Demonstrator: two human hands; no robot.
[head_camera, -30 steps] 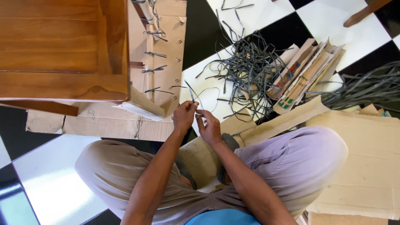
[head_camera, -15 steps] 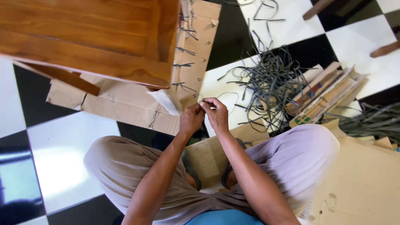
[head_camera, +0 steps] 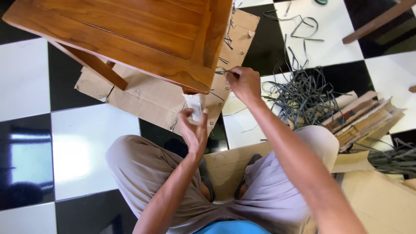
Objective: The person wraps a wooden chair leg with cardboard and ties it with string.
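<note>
Legs in pale trousers lie crossed at the bottom of the view, the person sitting on flattened cardboard on a black and white tiled floor. Both forearms rise from there toward the top of the frame.

Nearest is the left hand, raised just above the left knee with the wrist bent and the palm turned toward the right. Its fingers are curled loosely and spread, not closed on anything that shows; the fingertips sit right at a small white scrap hanging at the corner of the wooden table, though whether they touch it cannot be told.

Further out, the right arm stretches long and nearly straight, up and to the left across the right knee. The right hand is pinched narrow, thumb and forefinger closed on a thin dark strip that points left toward the table edge.

That strip sits just beside the rim of the wooden table, above a cardboard sheet where several similar short strips lie in a row. To the right of the hand lies a tangled pile of dark strips, and beyond it a stack of flat cardboard pieces.
</note>
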